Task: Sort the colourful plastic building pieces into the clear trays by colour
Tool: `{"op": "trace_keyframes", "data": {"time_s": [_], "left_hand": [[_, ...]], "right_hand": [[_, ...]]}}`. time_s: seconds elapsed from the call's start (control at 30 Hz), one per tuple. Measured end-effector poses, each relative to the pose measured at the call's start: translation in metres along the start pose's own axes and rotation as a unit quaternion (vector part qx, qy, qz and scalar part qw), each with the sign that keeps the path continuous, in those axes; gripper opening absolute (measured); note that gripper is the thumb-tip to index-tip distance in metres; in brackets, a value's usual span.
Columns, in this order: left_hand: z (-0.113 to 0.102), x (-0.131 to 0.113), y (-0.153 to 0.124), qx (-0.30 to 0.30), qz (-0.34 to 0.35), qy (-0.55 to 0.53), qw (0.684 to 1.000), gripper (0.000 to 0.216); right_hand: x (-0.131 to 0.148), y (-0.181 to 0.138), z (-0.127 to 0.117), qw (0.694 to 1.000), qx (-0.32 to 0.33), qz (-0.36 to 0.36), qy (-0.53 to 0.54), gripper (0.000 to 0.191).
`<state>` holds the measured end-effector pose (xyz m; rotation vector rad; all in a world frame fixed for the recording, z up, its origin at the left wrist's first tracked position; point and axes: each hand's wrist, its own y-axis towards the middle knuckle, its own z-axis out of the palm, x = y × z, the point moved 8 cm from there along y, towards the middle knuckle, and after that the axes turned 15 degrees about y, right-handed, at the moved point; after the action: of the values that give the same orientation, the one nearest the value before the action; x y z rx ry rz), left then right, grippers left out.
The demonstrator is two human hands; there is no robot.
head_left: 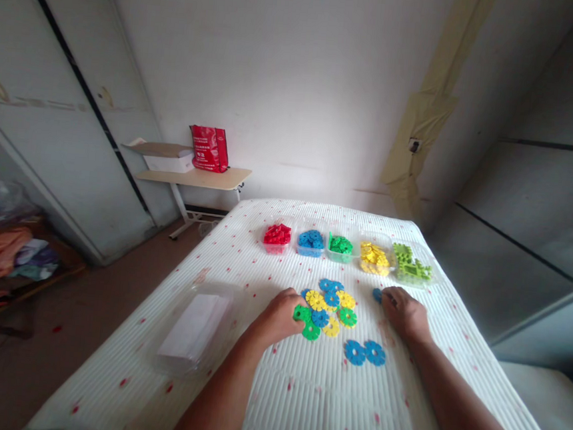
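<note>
At the left edge of the flower-disc pile [332,300], a green disc [301,313] is pinched between the fingers of the left hand [283,316]; right of the pile and apart from it, a blue disc [376,294] is held in the clamped fingers of the right hand [405,314], its exposed side facing the pile.

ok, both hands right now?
Left hand: closed on a green notched disc.
Right hand: curled, touching a blue notched disc; grip can't be told.
</note>
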<state>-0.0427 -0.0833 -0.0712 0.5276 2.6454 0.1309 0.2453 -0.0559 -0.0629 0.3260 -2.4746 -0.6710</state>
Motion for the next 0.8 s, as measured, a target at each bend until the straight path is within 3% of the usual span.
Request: {"op": "trace_keyframes", "data": {"time_s": [0.37, 0.8], "left_hand": [[-0.004, -0.001, -0.001, 0.006, -0.004, -0.033, 0.999, 0.03], [0.0, -0.014, -0.006, 0.044, 0.072, -0.002, 0.996, 0.031]], "right_hand": [[0.003, 0.001, -0.002, 1.0, -0.001, -0.006, -0.002, 0.027], [0.001, 0.001, -0.001, 1.0, -0.001, 0.012, -0.009, 0.026]]}}
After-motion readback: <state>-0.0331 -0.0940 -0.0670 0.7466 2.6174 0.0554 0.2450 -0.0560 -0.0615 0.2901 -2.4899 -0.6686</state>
